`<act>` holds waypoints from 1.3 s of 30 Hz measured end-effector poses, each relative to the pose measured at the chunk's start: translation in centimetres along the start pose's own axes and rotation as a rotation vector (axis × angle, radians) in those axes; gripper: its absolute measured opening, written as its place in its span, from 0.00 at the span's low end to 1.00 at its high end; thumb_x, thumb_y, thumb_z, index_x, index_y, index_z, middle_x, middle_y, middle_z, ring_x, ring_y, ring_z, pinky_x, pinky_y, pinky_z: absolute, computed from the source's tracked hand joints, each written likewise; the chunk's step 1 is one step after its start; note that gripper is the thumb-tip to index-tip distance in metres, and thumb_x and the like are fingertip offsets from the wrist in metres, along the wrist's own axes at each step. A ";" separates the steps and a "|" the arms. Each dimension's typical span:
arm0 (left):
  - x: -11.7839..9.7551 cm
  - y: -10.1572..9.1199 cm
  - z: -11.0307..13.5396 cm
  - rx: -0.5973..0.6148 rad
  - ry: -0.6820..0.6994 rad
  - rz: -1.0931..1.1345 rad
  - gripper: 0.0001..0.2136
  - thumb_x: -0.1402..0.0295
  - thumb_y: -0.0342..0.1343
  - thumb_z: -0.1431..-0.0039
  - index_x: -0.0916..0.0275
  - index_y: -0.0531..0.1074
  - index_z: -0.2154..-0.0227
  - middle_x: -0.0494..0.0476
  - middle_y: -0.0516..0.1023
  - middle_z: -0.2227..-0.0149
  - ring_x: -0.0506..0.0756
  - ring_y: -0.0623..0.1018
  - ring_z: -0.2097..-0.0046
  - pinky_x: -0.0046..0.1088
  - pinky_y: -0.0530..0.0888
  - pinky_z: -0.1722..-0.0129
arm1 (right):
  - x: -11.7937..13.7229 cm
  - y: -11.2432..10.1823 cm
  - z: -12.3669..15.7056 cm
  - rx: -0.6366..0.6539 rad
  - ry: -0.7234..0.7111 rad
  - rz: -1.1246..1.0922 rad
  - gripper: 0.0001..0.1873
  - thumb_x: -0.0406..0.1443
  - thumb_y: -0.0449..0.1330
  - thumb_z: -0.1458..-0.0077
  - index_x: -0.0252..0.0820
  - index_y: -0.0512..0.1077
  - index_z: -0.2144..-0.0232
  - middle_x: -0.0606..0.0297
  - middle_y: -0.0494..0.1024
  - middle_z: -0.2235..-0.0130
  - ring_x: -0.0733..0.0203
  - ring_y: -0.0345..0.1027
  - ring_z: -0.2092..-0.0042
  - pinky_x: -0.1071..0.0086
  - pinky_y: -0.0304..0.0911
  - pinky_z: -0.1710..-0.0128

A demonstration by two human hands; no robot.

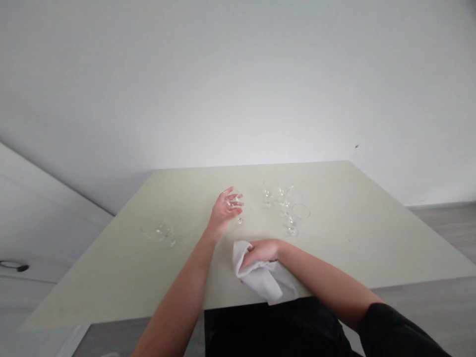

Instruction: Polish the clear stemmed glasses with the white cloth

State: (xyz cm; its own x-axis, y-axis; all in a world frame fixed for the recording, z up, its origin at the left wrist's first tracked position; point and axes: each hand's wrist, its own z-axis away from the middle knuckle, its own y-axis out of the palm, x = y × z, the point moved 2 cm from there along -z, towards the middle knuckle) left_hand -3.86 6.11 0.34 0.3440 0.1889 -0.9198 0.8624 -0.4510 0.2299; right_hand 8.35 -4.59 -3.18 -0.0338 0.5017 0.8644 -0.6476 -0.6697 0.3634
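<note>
My left hand [224,210] is curled around a clear stemmed glass [240,220] above the middle of the table; part of its bowl shows between the fingers. Closer to the front edge, my right hand [265,250] grips a white cloth [266,282], which hangs down in loose folds to the table's edge. The right fingertips are tucked into the cloth and partly hidden. Several clear stemmed glasses [284,203] stand in a group to the right of my left hand, the nearest one [292,229] toward me.
On the left part of the pale table [353,208] there is clear glassware [158,229], too transparent to count. A white wall [238,89] rises behind the table's far edge. A white panel with a dark handle [22,268] is at the far left.
</note>
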 end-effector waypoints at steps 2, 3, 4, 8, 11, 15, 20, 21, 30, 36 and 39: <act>0.6 1.0 0.2 0.088 -0.034 0.015 0.36 0.69 0.72 0.57 0.55 0.60 0.45 0.60 0.74 0.49 0.54 0.79 0.56 0.32 0.73 0.56 | -0.5 0.7 0.0 0.132 0.037 0.111 0.11 0.35 0.70 0.59 0.37 0.77 0.70 0.70 0.79 0.72 0.64 0.71 0.70 0.73 0.65 0.68; 0.9 1.4 0.3 0.121 -0.039 0.024 0.36 0.70 0.72 0.58 0.54 0.60 0.47 0.60 0.74 0.48 0.54 0.79 0.55 0.33 0.73 0.55 | -0.6 0.8 -0.1 0.154 0.038 0.140 0.12 0.36 0.70 0.59 0.38 0.77 0.70 0.70 0.79 0.71 0.65 0.71 0.69 0.73 0.65 0.68; 1.2 1.8 0.3 0.148 -0.041 0.031 0.35 0.70 0.72 0.58 0.54 0.59 0.49 0.60 0.74 0.47 0.54 0.78 0.54 0.34 0.73 0.55 | -0.6 0.8 -0.2 0.151 0.031 0.154 0.12 0.37 0.71 0.59 0.38 0.77 0.69 0.71 0.79 0.71 0.65 0.71 0.69 0.73 0.65 0.68; 2.0 2.4 0.5 0.210 -0.046 0.028 0.32 0.71 0.72 0.58 0.55 0.58 0.54 0.59 0.73 0.46 0.54 0.78 0.53 0.35 0.73 0.54 | -0.7 0.2 -0.6 0.111 0.034 0.165 0.17 0.40 0.73 0.60 0.37 0.76 0.69 0.72 0.77 0.72 0.67 0.69 0.71 0.74 0.64 0.69; 2.4 2.5 0.5 0.231 -0.054 0.015 0.32 0.70 0.73 0.58 0.55 0.59 0.54 0.60 0.72 0.45 0.55 0.77 0.52 0.36 0.72 0.53 | -0.8 0.0 -0.7 0.093 0.066 0.177 0.18 0.41 0.73 0.61 0.37 0.76 0.68 0.72 0.77 0.72 0.67 0.69 0.71 0.74 0.64 0.69; 2.7 2.8 0.5 0.243 -0.058 0.007 0.32 0.69 0.73 0.59 0.55 0.59 0.54 0.60 0.72 0.44 0.55 0.76 0.51 0.36 0.72 0.52 | -0.8 0.2 -0.6 0.092 0.077 0.187 0.17 0.41 0.72 0.59 0.38 0.76 0.68 0.72 0.75 0.72 0.67 0.68 0.70 0.74 0.63 0.68; 2.9 3.1 0.5 0.253 -0.058 -0.019 0.33 0.67 0.73 0.59 0.54 0.57 0.53 0.61 0.71 0.43 0.56 0.76 0.51 0.38 0.72 0.52 | -0.7 0.2 -0.4 0.079 0.079 0.212 0.18 0.43 0.72 0.58 0.39 0.76 0.67 0.71 0.75 0.72 0.64 0.69 0.68 0.72 0.64 0.66; 2.8 3.0 0.5 0.250 -0.052 -0.060 0.34 0.66 0.73 0.59 0.54 0.57 0.52 0.62 0.70 0.43 0.56 0.75 0.50 0.39 0.72 0.51 | -0.7 0.3 -0.4 0.078 0.077 0.216 0.18 0.44 0.72 0.58 0.39 0.76 0.67 0.71 0.76 0.71 0.64 0.70 0.68 0.72 0.64 0.66; 1.0 -0.7 0.8 0.467 -0.004 -0.939 0.13 0.58 0.67 0.53 0.60 0.75 0.70 0.54 0.77 0.63 0.56 0.76 0.58 0.35 0.70 0.53 | -0.3 0.8 -0.1 0.126 0.025 0.156 0.17 0.38 0.70 0.56 0.37 0.77 0.63 0.68 0.79 0.65 0.64 0.72 0.63 0.73 0.65 0.58; 1.5 1.3 1.2 0.655 0.126 -0.974 0.10 0.57 0.64 0.48 0.58 0.79 0.67 0.56 0.81 0.57 0.58 0.76 0.50 0.38 0.67 0.45 | -0.1 0.7 -0.1 0.090 0.025 0.176 0.18 0.42 0.72 0.59 0.38 0.76 0.67 0.70 0.77 0.68 0.65 0.70 0.66 0.72 0.65 0.61; 1.7 2.0 1.4 0.664 0.142 -0.983 0.14 0.57 0.65 0.48 0.57 0.78 0.60 0.56 0.79 0.49 0.58 0.74 0.45 0.38 0.66 0.43 | 0.0 0.7 -0.1 0.094 0.024 0.179 0.20 0.42 0.73 0.60 0.37 0.75 0.67 0.70 0.75 0.69 0.65 0.69 0.67 0.72 0.64 0.62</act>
State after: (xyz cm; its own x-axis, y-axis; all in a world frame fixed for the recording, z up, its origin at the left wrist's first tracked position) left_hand -2.02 4.34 -1.22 -0.2820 0.7811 -0.5571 0.4333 -0.4144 -0.8004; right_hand 7.77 -4.99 -2.93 -0.1611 0.3819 0.9100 -0.5554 -0.7973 0.2363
